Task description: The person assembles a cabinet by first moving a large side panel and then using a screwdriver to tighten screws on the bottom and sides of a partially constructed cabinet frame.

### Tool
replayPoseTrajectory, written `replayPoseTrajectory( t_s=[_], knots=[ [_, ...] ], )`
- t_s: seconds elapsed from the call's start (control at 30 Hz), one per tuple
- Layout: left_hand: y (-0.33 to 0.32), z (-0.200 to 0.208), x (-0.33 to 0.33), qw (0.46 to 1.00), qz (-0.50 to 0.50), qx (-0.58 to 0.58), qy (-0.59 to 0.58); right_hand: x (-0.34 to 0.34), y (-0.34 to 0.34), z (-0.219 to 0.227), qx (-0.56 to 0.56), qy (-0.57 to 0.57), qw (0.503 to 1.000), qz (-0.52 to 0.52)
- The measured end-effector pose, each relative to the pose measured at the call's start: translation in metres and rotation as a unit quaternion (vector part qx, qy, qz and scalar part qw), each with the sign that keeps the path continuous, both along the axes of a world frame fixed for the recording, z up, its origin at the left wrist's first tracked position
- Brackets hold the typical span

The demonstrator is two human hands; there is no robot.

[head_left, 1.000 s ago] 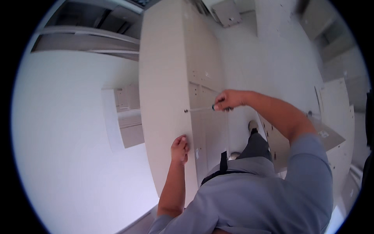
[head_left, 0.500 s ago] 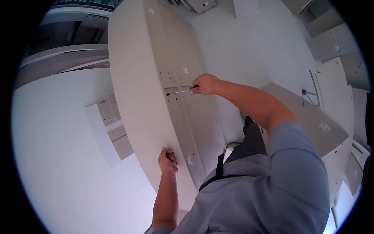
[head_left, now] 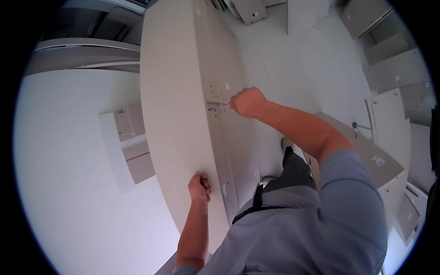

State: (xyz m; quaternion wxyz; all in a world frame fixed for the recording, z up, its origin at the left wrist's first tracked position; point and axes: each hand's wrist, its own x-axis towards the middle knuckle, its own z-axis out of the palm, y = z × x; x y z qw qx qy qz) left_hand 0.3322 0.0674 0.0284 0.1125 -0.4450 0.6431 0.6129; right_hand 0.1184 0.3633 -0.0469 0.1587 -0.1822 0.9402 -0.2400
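Note:
A long beige furniture carcass (head_left: 172, 101) stands before me, its broad face on the left and a side with small drilled holes facing right. My right hand (head_left: 248, 101) is closed round the grip of a screwdriver (head_left: 221, 107). The metal shaft points left, and its tip is at the holed side close to the edge. My fingers hide the handle. Farther down, my left hand (head_left: 199, 187) rests against the broad face near that same edge, fingers curled. A small dark and shiny thing shows among them, too covered to name.
Low shelf units (head_left: 133, 160) stand on the pale floor at left. On the right are a grey-beige cabinet (head_left: 362, 146) and upright panels (head_left: 387, 114). More boards (head_left: 247, 11) stand at the back. My shoe (head_left: 286, 144) is on the floor beside the carcass.
The view has shifted, so the carcass sits farther right. My right hand has turned on the screwdriver, with its tip still at the holed side. My left hand stays near the edge, curled.

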Motion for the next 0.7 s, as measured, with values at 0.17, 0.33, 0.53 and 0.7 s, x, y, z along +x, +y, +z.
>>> replayPoseTrajectory(
  t_s=[0.17, 0.33, 0.53, 0.7],
  knots=[
    [-0.001, 0.000, 0.001, 1.000, -0.001, 0.007, 0.003, -0.001, -0.002, -0.012, -0.070, -0.072, 0.995, -0.010],
    [0.001, 0.000, 0.003, 1.000, -0.015, 0.006, -0.004, -0.004, 0.005, -0.003, 0.006, 0.080, 0.997, -0.004],
    [0.004, -0.001, -0.001, 1.000, -0.007, -0.005, -0.024, -0.007, 0.008, 0.018, -0.020, -0.160, 0.987, 0.024],
    [-0.006, -0.004, 0.003, 0.999, -0.020, 0.006, -0.027, 0.000, 0.010, 0.007, -0.054, -0.085, 0.994, 0.033]
  ],
)
